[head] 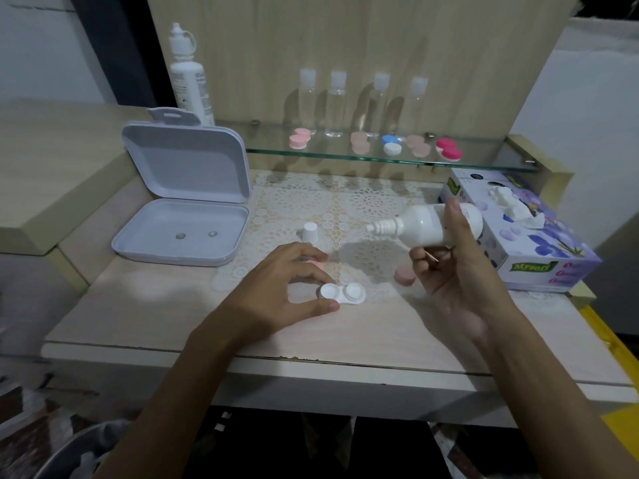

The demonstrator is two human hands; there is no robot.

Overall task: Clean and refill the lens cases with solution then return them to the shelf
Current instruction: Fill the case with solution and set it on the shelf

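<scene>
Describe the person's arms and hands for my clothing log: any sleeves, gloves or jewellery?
Both forearms are bare as far as the frame shows, with no sleeves in view. The left hand and right hand wear no gloves. No rings, watch or wristbands show on the fingers or wrists.

table (pixel 345 337): lace mat (pixel 345 202), open box (pixel 179 233), tissue box (pixel 529 236) | glass shelf (pixel 269 146): lens cases (pixel 448 149), bottles (pixel 337 105)

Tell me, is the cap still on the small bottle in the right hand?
No. The small bottle in the right hand shows a bare nozzle, and a white cap stands apart on the table.
</scene>
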